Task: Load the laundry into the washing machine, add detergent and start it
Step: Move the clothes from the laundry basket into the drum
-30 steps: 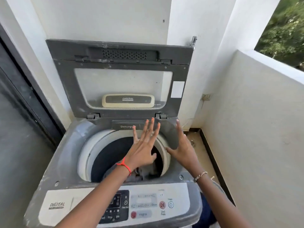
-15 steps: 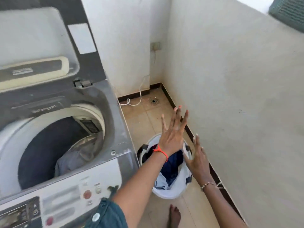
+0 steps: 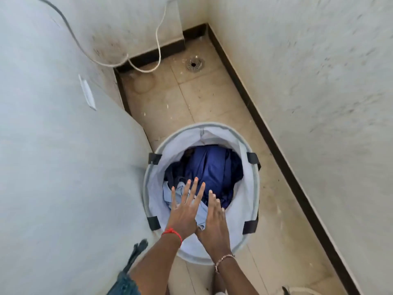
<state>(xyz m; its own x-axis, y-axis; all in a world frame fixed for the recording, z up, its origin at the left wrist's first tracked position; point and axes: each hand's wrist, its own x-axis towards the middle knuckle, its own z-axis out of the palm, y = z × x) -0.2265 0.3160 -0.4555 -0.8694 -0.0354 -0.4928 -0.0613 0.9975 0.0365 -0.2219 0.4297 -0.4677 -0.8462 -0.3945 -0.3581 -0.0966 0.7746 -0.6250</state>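
Laundry (image 3: 212, 167), dark blue and pale blue, sits in the white basket (image 3: 251, 201) on the floor (image 3: 191, 99), beside the washing machine (image 3: 63, 167). Left hand (image 3: 185, 213) and right hand (image 3: 212, 220) hover flat over it, fingers spread, holding nothing.

Two bare forearms reach forward and down, hands side by side.

The left hand (image 3: 184, 211) is flat, palm down, fingers straight and spread, a red thread around its wrist. The right hand (image 3: 213, 222) lies just beside it, palm down, fingers extended and close together, a thin chain bracelet at its wrist.
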